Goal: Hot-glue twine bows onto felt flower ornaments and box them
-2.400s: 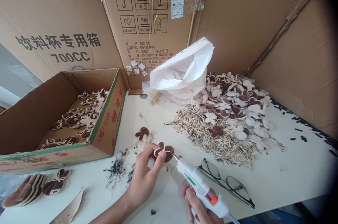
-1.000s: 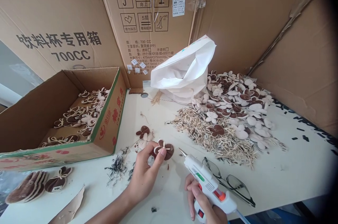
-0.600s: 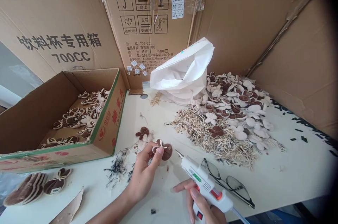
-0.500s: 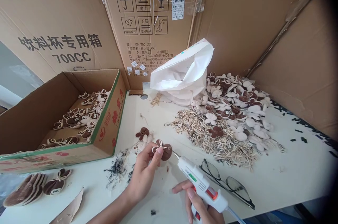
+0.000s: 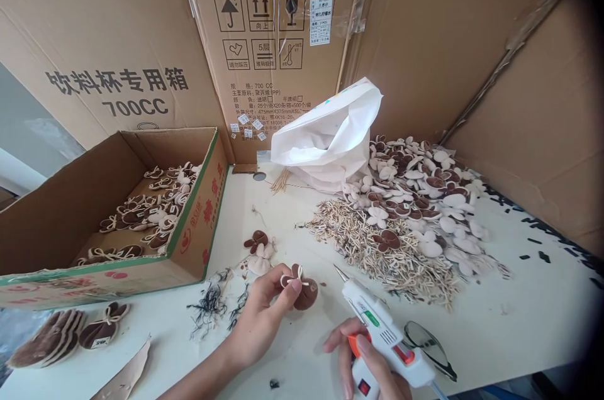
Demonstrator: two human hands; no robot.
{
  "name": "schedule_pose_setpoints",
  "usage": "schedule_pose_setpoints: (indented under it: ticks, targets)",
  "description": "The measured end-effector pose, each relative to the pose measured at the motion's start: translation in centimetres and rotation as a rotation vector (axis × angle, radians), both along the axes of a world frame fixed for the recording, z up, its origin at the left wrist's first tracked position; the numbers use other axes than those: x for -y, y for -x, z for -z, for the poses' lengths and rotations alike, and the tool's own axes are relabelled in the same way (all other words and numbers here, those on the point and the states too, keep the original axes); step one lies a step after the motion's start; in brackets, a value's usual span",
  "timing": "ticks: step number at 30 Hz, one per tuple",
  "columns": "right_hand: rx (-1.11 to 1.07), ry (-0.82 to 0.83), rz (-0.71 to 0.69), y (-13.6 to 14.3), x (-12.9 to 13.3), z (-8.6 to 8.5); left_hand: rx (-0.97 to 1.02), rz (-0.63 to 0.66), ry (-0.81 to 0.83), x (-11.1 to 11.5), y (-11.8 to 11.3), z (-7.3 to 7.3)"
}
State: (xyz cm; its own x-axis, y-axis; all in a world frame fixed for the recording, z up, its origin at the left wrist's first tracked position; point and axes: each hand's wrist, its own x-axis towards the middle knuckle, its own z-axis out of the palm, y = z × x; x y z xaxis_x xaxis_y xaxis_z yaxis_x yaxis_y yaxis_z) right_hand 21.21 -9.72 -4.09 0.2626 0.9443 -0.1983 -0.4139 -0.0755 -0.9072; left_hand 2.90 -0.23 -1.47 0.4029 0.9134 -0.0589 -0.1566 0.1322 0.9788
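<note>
Between the thumb and fingers of my left hand (image 5: 268, 309) is a brown felt bunny-shaped piece (image 5: 306, 294) with a cream cord bow at its neck. My right hand (image 5: 368, 356) is wrapped round the handle of a white glue gun (image 5: 384, 318) with an orange trigger. The gun's metal nozzle points up and left, apart from the felt piece. A brown felt piece (image 5: 256, 241) and a pale one (image 5: 261, 260) lie just beyond my left hand. Dark thread scraps (image 5: 207, 305) are on the table to its left.
A cardboard box (image 5: 189, 243) at left holds several bowed pieces. Right of centre lie a heap of cord bows (image 5: 377, 255) and a pile of felt pieces (image 5: 425, 180). A white bag (image 5: 325, 155) stands behind them. Eyeglasses (image 5: 431, 346) lie partly behind the glue gun.
The glue gun has moved right and away from the felt piece, its nozzle no longer beside it. My left hand has shifted slightly right with the piece. The view has tilted slightly.
</note>
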Motion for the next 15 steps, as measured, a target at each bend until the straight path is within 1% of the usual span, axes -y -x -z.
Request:
schedule_pose_setpoints:
  ticks: [2,4,6,8,10,12,15]
  targets:
    - [0.001,0.004,0.027,0.1,-0.2,-0.4,0.06,0.081,0.036,0.1,0.1,0.0]
    - [-0.019,-0.003,0.026,0.2,-0.4,-0.6,0.056,0.161,0.06,0.3,0.2,-0.2]
    - [-0.034,0.001,-0.013,0.1,-0.5,-0.5,-0.02,0.231,0.043,0.6,0.3,-0.5]
    - [-0.016,0.013,-0.065,-0.1,-0.5,-0.1,-0.123,0.285,-0.014,1.0,0.4,-1.0]
    - [0.016,0.025,-0.1,-0.3,-0.4,0.2,-0.202,0.323,-0.068,1.3,0.5,-1.5]
    - [0.041,0.027,-0.123,-0.4,-0.4,0.4,-0.251,0.344,-0.09,1.5,0.5,-1.8]
    - [0.087,0.052,-0.127,-0.3,-0.3,0.4,-0.303,0.348,-0.096,1.6,0.5,-1.7]
